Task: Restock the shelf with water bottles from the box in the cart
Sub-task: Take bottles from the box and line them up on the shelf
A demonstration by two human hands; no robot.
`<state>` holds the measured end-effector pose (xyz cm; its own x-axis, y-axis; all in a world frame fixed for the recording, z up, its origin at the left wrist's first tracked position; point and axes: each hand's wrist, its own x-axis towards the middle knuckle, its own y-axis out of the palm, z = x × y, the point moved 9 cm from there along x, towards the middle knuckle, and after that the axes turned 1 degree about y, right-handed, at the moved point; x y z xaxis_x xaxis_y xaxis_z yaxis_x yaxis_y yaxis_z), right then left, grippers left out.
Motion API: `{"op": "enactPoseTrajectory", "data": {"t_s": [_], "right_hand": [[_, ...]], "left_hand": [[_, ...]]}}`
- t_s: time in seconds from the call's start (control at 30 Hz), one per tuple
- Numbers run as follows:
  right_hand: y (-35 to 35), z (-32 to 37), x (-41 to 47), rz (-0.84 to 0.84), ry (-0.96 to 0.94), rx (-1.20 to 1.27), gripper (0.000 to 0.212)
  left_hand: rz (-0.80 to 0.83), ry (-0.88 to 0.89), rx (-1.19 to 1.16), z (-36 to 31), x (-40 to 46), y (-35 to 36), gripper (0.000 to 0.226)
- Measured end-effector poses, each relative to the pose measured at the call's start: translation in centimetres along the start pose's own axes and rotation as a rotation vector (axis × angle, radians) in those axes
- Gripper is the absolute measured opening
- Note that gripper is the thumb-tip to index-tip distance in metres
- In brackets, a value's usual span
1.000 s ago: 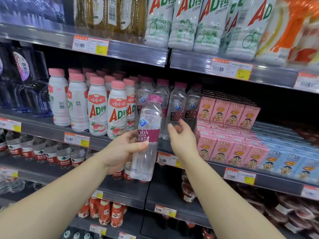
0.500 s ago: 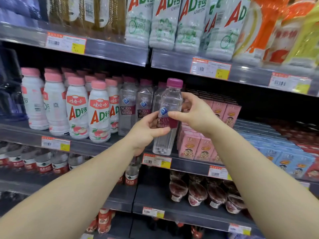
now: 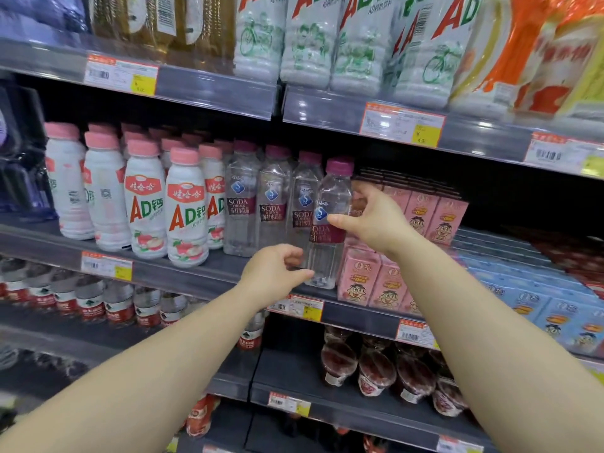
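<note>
Shelves of drinks fill your view, and the bottle (image 3: 328, 223) stands upright at the front edge of the middle shelf (image 3: 202, 276), just right of three matching soda bottles (image 3: 271, 204) and left of the pink cartons (image 3: 385, 282). Your right hand (image 3: 372, 217) is closed on its label, thumb in front. Your left hand (image 3: 274, 273) curls loosely at its base, fingertips touching.

Top-shelf bottles (image 3: 310, 44) cropped above, price tags (image 3: 402, 124) blurred

Clear soda-water bottle (image 3: 330, 223) — magenta cap, upright — on the shelf's (image 3: 202, 276) front edge.
</note>
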<state>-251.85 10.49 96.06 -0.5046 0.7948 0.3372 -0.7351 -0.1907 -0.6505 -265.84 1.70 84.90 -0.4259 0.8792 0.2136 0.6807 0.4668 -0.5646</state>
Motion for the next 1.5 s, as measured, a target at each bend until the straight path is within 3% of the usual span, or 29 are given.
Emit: {"op": "enactPoseTrajectory", "data": {"t_s": [0.5,0.73,0.93,1.5], "right_hand": [[-0.3,-0.6,0.7,-0.035,0.099,-0.055,0.065],[0.0,-0.8,1.0,-0.004,0.076,-0.011,0.078],[2.0,-3.5,-0.7,0.232,0.098,-0.450,0.074],[1.6,-4.4,0.2,-0.008,0.112,-0.491,0.035]], "left_hand": [[-0.133,-0.065,0.266,-0.8,1.4,0.4,0.034],[-0.183,-0.099,0.372,-0.4,2.3,0.4,0.028],[-0.160,-0.086,0.365,0.3,2.0,1.5,0.035],[-0.190,-0.120,0.427,-0.7,3.1,2.0,0.037]]}}
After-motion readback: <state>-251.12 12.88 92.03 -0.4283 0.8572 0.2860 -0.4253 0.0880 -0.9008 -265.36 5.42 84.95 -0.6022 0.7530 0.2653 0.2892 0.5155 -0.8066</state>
